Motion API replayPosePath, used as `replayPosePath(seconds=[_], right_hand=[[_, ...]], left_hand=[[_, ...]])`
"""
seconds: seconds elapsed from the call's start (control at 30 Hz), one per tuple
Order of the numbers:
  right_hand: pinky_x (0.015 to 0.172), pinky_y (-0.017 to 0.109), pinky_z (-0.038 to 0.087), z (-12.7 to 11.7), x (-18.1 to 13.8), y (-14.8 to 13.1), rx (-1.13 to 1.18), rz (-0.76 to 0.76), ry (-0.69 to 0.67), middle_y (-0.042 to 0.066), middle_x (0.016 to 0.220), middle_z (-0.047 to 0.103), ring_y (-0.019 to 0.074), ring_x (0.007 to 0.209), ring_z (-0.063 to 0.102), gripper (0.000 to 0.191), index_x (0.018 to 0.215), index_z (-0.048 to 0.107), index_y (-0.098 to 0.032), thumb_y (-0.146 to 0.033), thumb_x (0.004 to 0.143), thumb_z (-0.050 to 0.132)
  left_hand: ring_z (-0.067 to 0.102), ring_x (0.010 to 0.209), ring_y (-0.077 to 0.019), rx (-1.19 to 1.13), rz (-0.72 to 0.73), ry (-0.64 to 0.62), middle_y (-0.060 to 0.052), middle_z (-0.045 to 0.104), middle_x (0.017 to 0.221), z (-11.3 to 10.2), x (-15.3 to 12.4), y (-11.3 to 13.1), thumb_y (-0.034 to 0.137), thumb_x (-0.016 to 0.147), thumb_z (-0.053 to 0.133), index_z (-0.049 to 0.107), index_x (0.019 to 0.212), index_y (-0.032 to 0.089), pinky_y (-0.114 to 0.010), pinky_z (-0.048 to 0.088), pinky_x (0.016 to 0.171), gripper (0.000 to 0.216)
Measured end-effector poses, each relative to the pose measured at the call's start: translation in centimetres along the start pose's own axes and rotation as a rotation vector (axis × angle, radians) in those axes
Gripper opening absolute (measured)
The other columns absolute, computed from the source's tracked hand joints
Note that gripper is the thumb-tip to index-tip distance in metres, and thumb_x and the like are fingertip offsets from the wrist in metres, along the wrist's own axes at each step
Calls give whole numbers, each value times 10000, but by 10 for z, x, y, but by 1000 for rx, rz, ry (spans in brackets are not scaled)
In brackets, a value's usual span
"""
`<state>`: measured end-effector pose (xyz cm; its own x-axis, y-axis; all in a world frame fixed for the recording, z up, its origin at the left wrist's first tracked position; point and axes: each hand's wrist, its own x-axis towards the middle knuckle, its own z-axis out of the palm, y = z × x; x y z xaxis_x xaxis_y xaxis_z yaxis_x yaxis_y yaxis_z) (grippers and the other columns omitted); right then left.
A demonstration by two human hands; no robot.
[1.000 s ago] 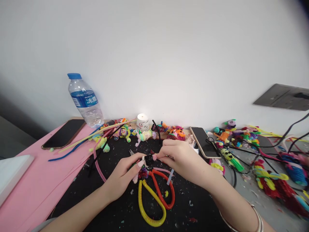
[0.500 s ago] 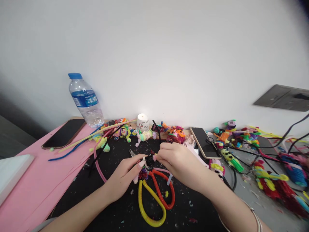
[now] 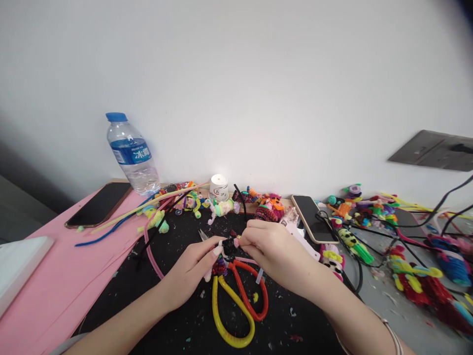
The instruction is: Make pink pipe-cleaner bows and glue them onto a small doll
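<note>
Between my two hands is a small pipe-cleaner figure (image 3: 228, 248) with a black fuzzy top and a dark red and purple sparkly part lower down. My left hand (image 3: 186, 273) pinches its left side between thumb and fingers. From the other side, the fingers of my right hand (image 3: 275, 251) close at a small pink bit by the black part; what exactly they grip is mostly hidden. Under the figure lie scissors with a yellow and a red handle (image 3: 264, 296), blades pointing away from me. Close to my right hand, a pale translucent strip (image 3: 259, 275) crosses the red handle.
A tilted water bottle (image 3: 131, 155) leans against the wall beside a dark phone (image 3: 99, 204) on pink paper (image 3: 48, 266). Behind my hands stand an upturned paper cup (image 3: 219, 187) and several pipe-cleaner figures. Another phone (image 3: 314, 218), black cables and more figures are at right. Scraps litter the black mat (image 3: 177, 330).
</note>
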<state>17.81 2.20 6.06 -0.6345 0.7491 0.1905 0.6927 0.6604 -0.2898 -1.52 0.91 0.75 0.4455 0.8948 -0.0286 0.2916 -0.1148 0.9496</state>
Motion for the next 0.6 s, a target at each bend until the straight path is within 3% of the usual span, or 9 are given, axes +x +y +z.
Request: replayPosePath(seconds=[0.2,0.43,0.6], right_hand=[[558,213,358,0,1,-3,-8,29,-9,-9,670,519,100,609,501,227,683,562,-151,-146,888,468],[689,223,435,4,3,0,189,142,78,21,860,621,127,783,579,166,912,652,-190,-115,839,524],[717,250,457,10,4,-5,263,246,138,26,878,693,152,793,628,203,925,680,-205,-170,855,493]], left_hand=[[398,469,-119,-6,3,56,60,396,478,5,1,-6,397,888,346,595,1081,165,-225,303,502,392],[403,508,-115,7,-41,75,63,408,506,-1,4,-9,386,904,337,551,1122,150,-219,298,525,386],[430,513,-114,75,39,132,55,463,542,-1,4,-9,365,909,345,530,1157,161,-216,335,550,371]])
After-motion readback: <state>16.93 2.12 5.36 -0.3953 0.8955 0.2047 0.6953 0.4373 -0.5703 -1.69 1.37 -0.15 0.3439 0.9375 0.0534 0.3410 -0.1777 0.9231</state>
